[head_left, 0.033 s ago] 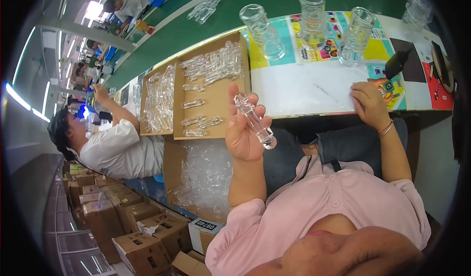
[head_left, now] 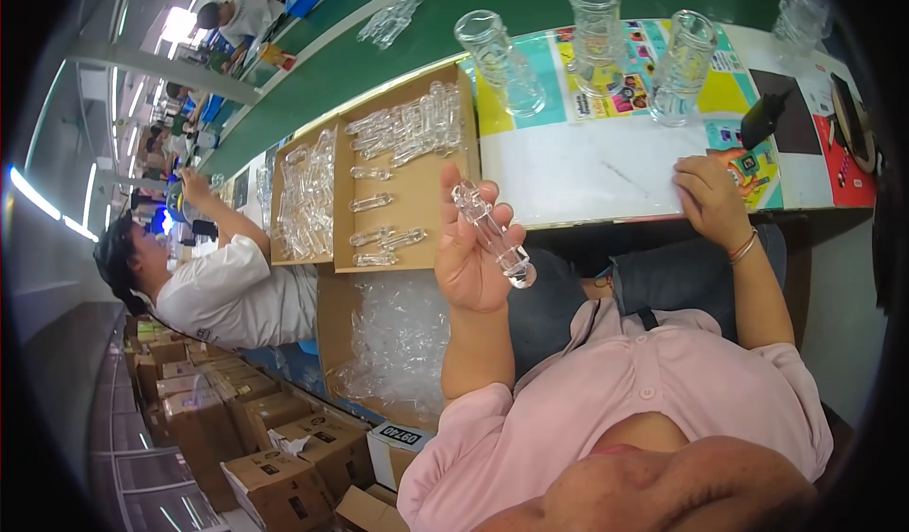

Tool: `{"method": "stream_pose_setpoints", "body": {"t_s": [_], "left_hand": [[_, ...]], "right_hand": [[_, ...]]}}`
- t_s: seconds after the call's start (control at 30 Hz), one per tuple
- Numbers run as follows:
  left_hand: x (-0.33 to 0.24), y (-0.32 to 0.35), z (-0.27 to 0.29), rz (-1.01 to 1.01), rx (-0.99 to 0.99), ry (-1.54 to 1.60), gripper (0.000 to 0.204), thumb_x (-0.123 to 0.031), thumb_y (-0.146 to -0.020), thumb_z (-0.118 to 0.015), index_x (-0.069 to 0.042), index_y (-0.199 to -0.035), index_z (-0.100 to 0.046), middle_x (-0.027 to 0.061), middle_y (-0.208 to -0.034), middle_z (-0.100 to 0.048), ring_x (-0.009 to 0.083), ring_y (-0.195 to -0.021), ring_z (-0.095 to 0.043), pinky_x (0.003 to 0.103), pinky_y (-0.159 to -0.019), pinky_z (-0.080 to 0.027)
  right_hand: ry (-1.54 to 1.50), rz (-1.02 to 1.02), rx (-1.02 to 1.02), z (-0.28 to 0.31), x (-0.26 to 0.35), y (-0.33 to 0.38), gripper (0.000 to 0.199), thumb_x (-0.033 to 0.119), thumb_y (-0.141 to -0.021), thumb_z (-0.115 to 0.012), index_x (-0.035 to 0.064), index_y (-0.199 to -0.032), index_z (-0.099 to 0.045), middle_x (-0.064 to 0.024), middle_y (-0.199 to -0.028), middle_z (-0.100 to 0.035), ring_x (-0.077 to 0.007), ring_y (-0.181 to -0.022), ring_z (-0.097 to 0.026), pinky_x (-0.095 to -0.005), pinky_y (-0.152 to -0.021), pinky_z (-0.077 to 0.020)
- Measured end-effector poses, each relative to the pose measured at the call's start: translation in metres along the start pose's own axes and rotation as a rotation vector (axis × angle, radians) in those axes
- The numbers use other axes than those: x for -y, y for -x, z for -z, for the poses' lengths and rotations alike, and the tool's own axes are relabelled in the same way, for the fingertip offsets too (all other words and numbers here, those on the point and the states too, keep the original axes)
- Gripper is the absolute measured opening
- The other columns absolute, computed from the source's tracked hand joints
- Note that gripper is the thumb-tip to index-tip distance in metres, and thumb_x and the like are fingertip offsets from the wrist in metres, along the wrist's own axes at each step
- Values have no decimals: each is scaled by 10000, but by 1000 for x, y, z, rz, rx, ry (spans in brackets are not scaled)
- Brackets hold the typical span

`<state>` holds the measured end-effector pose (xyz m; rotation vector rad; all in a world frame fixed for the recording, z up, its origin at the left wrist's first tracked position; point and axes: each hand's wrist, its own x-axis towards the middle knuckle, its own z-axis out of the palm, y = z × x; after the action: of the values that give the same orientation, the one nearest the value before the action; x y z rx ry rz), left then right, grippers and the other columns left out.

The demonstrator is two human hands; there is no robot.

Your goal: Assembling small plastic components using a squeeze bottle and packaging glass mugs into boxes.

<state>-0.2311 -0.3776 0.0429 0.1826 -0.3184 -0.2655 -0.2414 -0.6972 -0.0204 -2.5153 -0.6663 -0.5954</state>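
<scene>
My left hand (head_left: 471,257) is raised palm up in front of the table edge. Its fingers curl round a slim transparent piece (head_left: 492,236) with collars and a rounded lower end; whether it is glass or plastic I cannot tell. The piece slants across the fingers, its rounded end sticking out below them. My right hand (head_left: 708,198) lies on the white table surface (head_left: 587,174) near the front edge, fingers slightly bent and apart, holding nothing. Left of my left hand, a shallow cardboard tray (head_left: 426,199) contains several similar clear pieces, bunched at its far end and scattered nearer me.
Clear ribbed cylinders (head_left: 595,49) stand at the far side of the table. A black object (head_left: 763,120) sits beyond my right hand. Left are another tray (head_left: 333,218) of clear pieces, a box of clear plastic bags (head_left: 393,338), a co-worker in white (head_left: 232,291) and stacked cartons (head_left: 284,485).
The view has shifted very slightly. Both hands and the clear piece keep practically the same place and grip.
</scene>
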Motion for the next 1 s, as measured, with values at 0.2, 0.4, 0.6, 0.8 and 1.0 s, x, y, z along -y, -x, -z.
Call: {"method": "stream_pose_setpoints", "body": {"t_s": [0.2,0.4,0.6,0.8,1.0], "left_hand": [[31,-12,-1,72,2,-68,439,-79,-907,-445,-143,-1322,-315,174,-1148,-438,303,-1019,-540,464,-855,-487],[55,-18,13,-145,-165,-1057,339,-186,-804,-647,-64,-1013,-411,169,-907,-581,216,-839,-560,315,-749,-456],[77,-10,18,-57,-159,-1272,294,-134,-793,-656,-17,-989,-472,152,-907,-589,143,-722,-567,218,-559,-482],[95,-9,37,-201,-157,-1308,186,-69,-809,-615,-1,-957,-524,175,-943,-585,184,-715,-590,265,-564,-520],[96,-5,40,-232,97,-1304,215,-66,-803,-627,-2,-984,-531,207,-965,-581,188,-662,-587,246,-536,-512]], "right_hand": [[-4,-24,-24,4,-8,6,200,10,-685,-601,25,-883,-568,-121,-977,-579,-295,-947,-552,-382,-833,-431],[-185,-81,-215,14,-11,22,221,-13,-705,-576,26,-923,-572,-133,-974,-590,-302,-924,-561,-374,-807,-439],[30,-308,-554,55,-25,50,336,-40,-758,-512,-2,-1092,-494,-178,-1184,-486,-255,-1044,-514,-355,-910,-376],[-286,-528,-628,63,-77,51,688,90,-795,-611,13,-1350,-212,-158,-1337,-329,-257,-1200,-405,-370,-1017,-296],[-749,-635,-255,69,-115,48,754,103,-760,-666,49,-1362,-215,-154,-1294,-405,-235,-1230,-378,-364,-1029,-289]]}}
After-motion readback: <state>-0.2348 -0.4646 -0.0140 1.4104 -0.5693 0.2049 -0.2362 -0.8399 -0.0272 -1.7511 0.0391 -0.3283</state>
